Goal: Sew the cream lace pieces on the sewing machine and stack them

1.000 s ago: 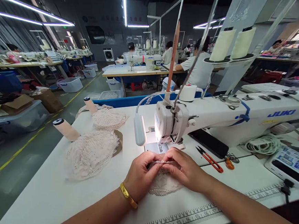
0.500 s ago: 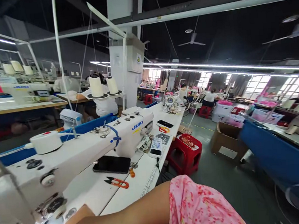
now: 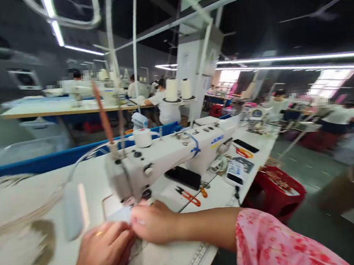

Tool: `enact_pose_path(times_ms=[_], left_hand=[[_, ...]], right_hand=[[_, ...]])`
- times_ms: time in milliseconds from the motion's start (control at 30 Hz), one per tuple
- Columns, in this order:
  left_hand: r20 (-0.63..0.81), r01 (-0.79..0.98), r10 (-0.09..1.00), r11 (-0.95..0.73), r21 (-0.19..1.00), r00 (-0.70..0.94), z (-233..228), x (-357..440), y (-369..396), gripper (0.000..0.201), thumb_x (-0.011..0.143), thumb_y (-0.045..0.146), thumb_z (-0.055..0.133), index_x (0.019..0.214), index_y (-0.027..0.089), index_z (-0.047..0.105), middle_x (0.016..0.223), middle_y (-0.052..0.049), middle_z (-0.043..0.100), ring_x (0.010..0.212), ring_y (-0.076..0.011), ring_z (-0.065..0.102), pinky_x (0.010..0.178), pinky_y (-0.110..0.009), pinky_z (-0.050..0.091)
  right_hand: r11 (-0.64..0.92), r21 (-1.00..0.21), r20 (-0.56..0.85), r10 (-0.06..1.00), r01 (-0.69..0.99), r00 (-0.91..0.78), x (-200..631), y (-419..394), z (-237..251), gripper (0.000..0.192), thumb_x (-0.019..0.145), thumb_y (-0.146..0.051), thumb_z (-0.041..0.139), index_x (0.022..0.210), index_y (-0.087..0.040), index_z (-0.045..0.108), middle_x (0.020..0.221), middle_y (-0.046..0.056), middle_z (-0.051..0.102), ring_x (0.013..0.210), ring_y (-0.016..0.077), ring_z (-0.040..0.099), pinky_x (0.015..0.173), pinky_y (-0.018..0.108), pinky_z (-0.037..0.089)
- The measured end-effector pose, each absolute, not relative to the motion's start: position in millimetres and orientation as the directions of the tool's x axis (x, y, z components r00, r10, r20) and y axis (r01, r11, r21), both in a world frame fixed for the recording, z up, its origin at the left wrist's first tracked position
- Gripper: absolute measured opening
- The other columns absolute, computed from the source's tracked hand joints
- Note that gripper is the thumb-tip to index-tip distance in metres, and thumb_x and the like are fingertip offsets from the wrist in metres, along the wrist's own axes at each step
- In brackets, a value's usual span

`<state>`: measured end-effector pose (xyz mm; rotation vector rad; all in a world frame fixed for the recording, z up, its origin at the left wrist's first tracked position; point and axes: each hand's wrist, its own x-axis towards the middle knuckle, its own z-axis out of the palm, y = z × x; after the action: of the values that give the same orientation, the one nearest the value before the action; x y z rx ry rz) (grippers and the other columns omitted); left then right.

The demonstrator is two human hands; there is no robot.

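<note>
My left hand (image 3: 102, 250), with a ring on one finger, is closed at the front of the sewing machine (image 3: 172, 153). Beside it, my right hand (image 3: 155, 222) has its fingers pressed together just below the needle area. Pale cream cloth (image 3: 152, 263) shows under both hands, and they appear to grip its edge; the fingertips are partly hidden and blurred. Orange-handled thread snips (image 3: 190, 197) and a black phone (image 3: 183, 177) lie behind my right hand. More cream cloth (image 3: 15, 255) is heaped at the left of the table.
Cream thread cones (image 3: 171, 91) stand on a rack behind the machine. Along the table to the right are orange scissors (image 3: 244, 153), another phone (image 3: 246, 146) and a coiled white cable (image 3: 218, 164). A red stool (image 3: 279, 189) stands beside the table. Other people sit at machines farther off.
The view has swung left, bringing both hands and the cream cloth into sight. Earlier only my right arm showed, its hand out of view.
</note>
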<state>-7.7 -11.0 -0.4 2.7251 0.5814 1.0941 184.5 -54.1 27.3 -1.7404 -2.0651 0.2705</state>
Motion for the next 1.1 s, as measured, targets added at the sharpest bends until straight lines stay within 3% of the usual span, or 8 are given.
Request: enact_pose_path(times_ms=[100, 167, 300, 467, 833, 1100], left_hand=[[0.568, 0.347, 0.376, -0.923, 0.165, 0.732, 14.7, -10.6, -30.0, 0.033, 0.106, 0.017, 0.047, 0.089, 0.024, 0.074, 0.086, -0.002, 0.071, 0.079, -0.0222, 0.060, 0.080, -0.039, 0.038], [0.522, 0.386, 0.423, -0.904, 0.185, 0.740, 17.1, -11.0, -31.9, 0.028, 0.107, 0.017, 0.052, 0.091, 0.022, 0.074, 0.092, -0.002, 0.073, 0.084, -0.0227, 0.061, 0.083, -0.040, 0.037], [0.494, 0.428, 0.478, -0.877, 0.219, 0.726, 13.1, -14.2, -35.0, 0.015, 0.102, 0.015, 0.065, 0.091, 0.020, 0.073, 0.096, 0.000, 0.073, 0.086, -0.0216, 0.060, 0.084, -0.040, 0.037], [0.468, 0.442, 0.494, -0.869, 0.224, 0.733, 11.5, -13.9, -39.7, 0.013, 0.103, 0.017, 0.066, 0.091, 0.019, 0.072, 0.097, -0.001, 0.072, 0.086, -0.0217, 0.059, 0.083, -0.040, 0.036], [0.396, 0.483, 0.544, -0.839, 0.251, 0.740, 15.5, -11.3, -43.4, 0.015, 0.106, 0.018, 0.057, 0.115, 0.020, 0.069, 0.113, -0.006, 0.072, 0.098, -0.0258, 0.063, 0.084, -0.043, 0.037], [0.385, 0.526, 0.567, -0.822, 0.215, 0.728, 15.5, -6.3, -46.9, 0.018, 0.104, 0.019, 0.056, 0.119, 0.019, 0.066, 0.120, -0.007, 0.071, 0.103, -0.0286, 0.063, 0.088, -0.047, 0.037]], right_hand=[[0.223, -0.490, 0.195, 0.970, 0.842, -0.144, 184.9, -64.0, 23.6, 0.013, 0.099, -0.023, 0.062, 0.087, -0.023, 0.064, 0.083, 0.001, 0.068, 0.079, 0.0193, 0.064, 0.069, 0.027, 0.047], [0.256, -0.532, 0.205, 0.964, 0.807, -0.170, 189.5, -66.7, 18.1, 0.010, 0.100, -0.018, 0.059, 0.091, -0.022, 0.063, 0.090, 0.003, 0.069, 0.089, 0.0216, 0.065, 0.077, 0.029, 0.049], [0.334, -0.556, 0.238, 0.941, 0.762, -0.239, 204.4, -74.9, 6.5, 0.012, 0.103, -0.019, 0.052, 0.106, -0.022, 0.063, 0.096, 0.006, 0.070, 0.090, 0.0242, 0.066, 0.078, 0.034, 0.051], [0.514, -0.431, 0.385, 0.848, 0.742, -0.365, 214.6, -82.6, 1.9, 0.024, 0.107, -0.021, 0.048, 0.123, -0.024, 0.066, 0.108, 0.009, 0.070, 0.097, 0.0256, 0.066, 0.082, 0.037, 0.054], [0.491, -0.243, 0.387, 0.840, 0.837, -0.381, 215.3, -80.6, 4.4, 0.030, 0.099, -0.008, 0.050, 0.107, -0.023, 0.075, 0.103, 0.008, 0.073, 0.075, 0.0198, 0.062, 0.058, 0.028, 0.044], [0.450, -0.146, 0.470, 0.815, 0.881, -0.338, 219.8, -77.0, 0.6, 0.035, 0.095, -0.010, 0.055, 0.117, -0.027, 0.077, 0.112, 0.009, 0.076, 0.096, 0.0273, 0.070, 0.074, 0.034, 0.056]])
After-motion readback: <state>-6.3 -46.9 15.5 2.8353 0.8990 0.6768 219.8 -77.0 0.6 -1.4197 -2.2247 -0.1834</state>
